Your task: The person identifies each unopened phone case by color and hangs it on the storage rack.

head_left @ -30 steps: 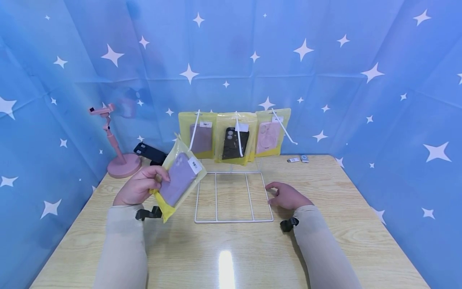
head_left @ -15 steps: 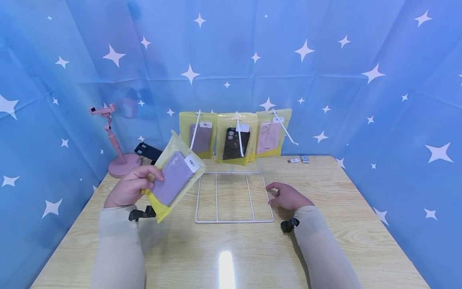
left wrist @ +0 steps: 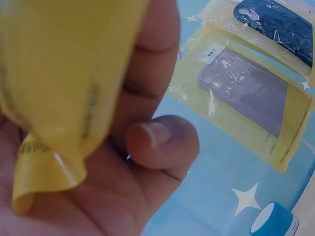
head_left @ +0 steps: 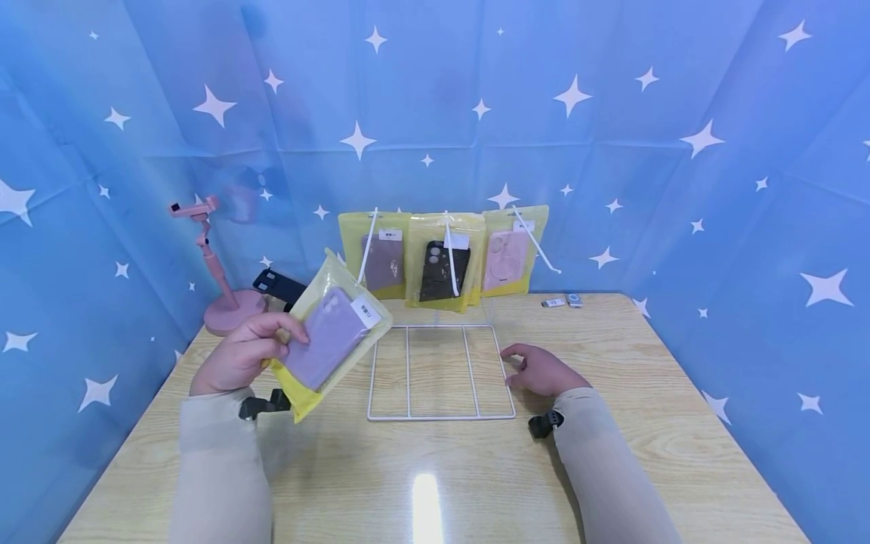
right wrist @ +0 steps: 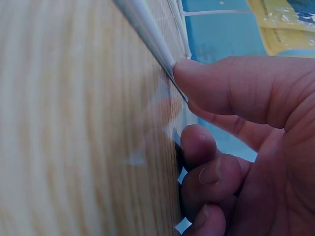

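My left hand (head_left: 239, 349) pinches the lower left side of a yellow-edged clear bag (head_left: 306, 393), lifted and tilted above the table. Inside the bag lies a purple phone case (head_left: 326, 338) with a white label near its top. In the left wrist view, the yellow part of the bag (left wrist: 59, 83) covers some of the fingers. My right hand (head_left: 540, 370) holds the right side of a white wire display rack (head_left: 442, 416); thumb and index finger meet at its wire (right wrist: 152, 42). On the rack's left prong (head_left: 368, 245) hangs another bagged purple phone case (head_left: 384, 261).
A bagged black phone case (head_left: 435, 272) hangs on the middle prong, a pink one (head_left: 504, 257) on the right. At the back left are a pink phone stand (head_left: 234, 311) and a black phone-like object (head_left: 279, 285). Two small objects (head_left: 561, 301) lie back right.
My left hand has moved slightly left with the bagged purple phone case, away from the rack. The bag on the left prong has shifted a little. My right hand stays at the rack.
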Action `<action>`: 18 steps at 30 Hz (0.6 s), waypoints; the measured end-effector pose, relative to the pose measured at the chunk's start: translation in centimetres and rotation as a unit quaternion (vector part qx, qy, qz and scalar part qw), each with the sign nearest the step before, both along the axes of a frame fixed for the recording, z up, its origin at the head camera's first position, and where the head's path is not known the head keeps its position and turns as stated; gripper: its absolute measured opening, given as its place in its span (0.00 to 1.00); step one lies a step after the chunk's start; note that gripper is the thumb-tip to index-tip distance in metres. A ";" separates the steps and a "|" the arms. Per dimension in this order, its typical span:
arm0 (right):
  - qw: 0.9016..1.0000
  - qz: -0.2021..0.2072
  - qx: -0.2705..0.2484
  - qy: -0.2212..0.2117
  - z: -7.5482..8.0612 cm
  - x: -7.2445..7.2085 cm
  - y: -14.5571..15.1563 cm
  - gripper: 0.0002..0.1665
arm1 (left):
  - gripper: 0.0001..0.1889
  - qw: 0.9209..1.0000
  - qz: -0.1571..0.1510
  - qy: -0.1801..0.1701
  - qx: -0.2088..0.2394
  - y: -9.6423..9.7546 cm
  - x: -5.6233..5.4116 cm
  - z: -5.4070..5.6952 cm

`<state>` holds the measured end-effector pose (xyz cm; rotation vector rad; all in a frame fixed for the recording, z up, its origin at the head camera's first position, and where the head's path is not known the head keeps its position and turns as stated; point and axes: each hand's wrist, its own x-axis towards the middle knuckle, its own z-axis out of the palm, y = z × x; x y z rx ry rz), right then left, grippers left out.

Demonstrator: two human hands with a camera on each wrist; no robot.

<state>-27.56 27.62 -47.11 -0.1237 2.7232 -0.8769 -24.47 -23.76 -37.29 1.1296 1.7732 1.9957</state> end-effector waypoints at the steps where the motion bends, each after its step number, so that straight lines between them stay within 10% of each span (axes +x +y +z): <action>1: 1.000 0.001 0.000 0.001 0.0 0.0 0.0 0.32 | 0.33 1.000 0.001 0.002 -0.001 0.0 0.0 0.0; 18: 1.000 0.000 -0.001 0.002 0.1 0.0 0.0 0.32 | 0.27 0.997 0.047 0.003 -0.056 0.6 -0.4 -0.3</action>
